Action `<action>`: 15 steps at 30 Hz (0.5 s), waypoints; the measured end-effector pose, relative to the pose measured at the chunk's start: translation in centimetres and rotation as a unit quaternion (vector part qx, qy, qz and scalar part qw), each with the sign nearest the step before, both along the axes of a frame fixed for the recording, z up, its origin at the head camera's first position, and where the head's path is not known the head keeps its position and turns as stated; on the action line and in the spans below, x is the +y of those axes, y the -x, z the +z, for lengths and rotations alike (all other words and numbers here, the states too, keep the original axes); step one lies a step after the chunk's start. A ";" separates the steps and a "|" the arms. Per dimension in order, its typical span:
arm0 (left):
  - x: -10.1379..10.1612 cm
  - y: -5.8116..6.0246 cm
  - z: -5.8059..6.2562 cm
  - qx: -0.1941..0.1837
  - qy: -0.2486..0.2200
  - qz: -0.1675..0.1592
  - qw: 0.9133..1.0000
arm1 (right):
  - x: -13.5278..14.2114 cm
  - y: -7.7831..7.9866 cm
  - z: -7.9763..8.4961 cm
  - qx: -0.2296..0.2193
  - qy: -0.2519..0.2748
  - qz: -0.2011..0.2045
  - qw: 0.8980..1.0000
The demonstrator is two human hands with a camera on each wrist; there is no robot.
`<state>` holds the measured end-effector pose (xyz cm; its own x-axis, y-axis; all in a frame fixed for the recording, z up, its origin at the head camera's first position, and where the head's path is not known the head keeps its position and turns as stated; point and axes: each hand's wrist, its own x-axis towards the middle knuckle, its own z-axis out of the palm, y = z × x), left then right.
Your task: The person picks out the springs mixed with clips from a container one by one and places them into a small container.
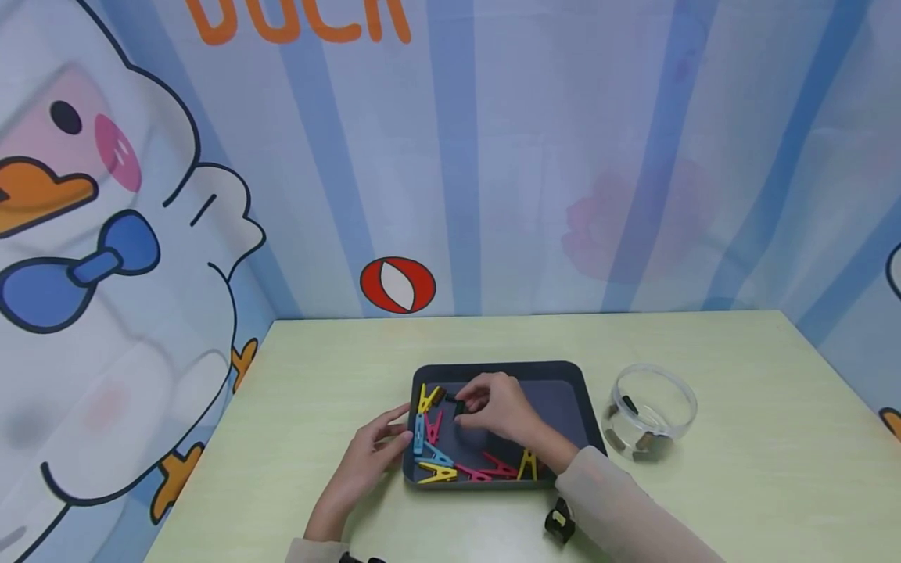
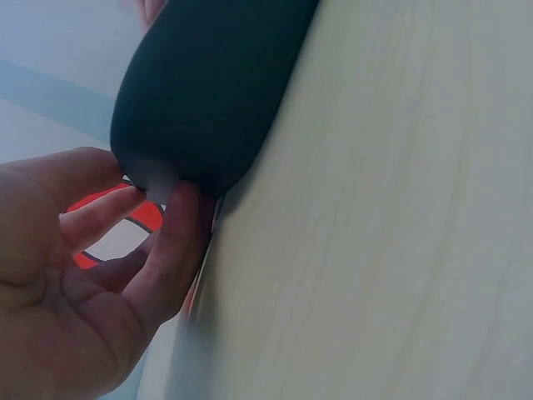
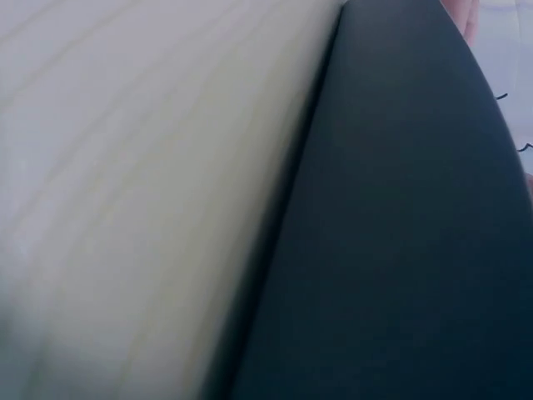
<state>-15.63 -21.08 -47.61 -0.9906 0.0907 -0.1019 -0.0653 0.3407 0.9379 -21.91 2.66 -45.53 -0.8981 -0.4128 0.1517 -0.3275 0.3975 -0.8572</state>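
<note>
In the head view a dark grey tray (image 1: 556, 426) lies on the table. My left hand (image 1: 373, 450) holds its left side; in the left wrist view the thumb and bent fingers meet the rim and outer wall near a corner. Over the tray's upper left part, my right hand (image 1: 496, 407) pinches a small black clip-like piece (image 1: 459, 407), partly hidden by the fingers. Along the left and front sides lie several clothespins, among them a blue clothespin (image 1: 419, 434), a pink clothespin (image 1: 433, 427) and a yellow clothespin (image 1: 438, 473). The right wrist view shows mostly the tray's outer wall (image 3: 391, 217).
A clear round container (image 1: 688, 403) with several dark pieces inside stands right of the tray. By the right sleeve, in front of the tray, is a black object (image 1: 559, 522) with a yellow mark. A printed curtain (image 1: 521, 156) hangs behind the table (image 1: 746, 407).
</note>
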 end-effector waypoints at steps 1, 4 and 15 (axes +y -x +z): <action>0.0 0.0 0.0 0.000 0.000 0.000 1.000 | 0.1 0.0 0.1 0.000 0.001 -0.001 1.000; 0.0 0.0 0.0 0.001 0.003 0.001 1.000 | 0.4 0.0 0.5 0.000 0.004 -0.005 1.000; 0.0 -0.1 0.1 -0.001 0.000 0.002 1.000 | 1.6 0.2 1.5 0.002 0.001 -0.029 1.000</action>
<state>-15.56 -21.04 -47.51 -0.9909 0.0871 -0.1030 -0.0675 0.3408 0.9377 -22.10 4.24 -44.01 -0.9195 -0.3606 0.1564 -0.3082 0.4142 -0.8564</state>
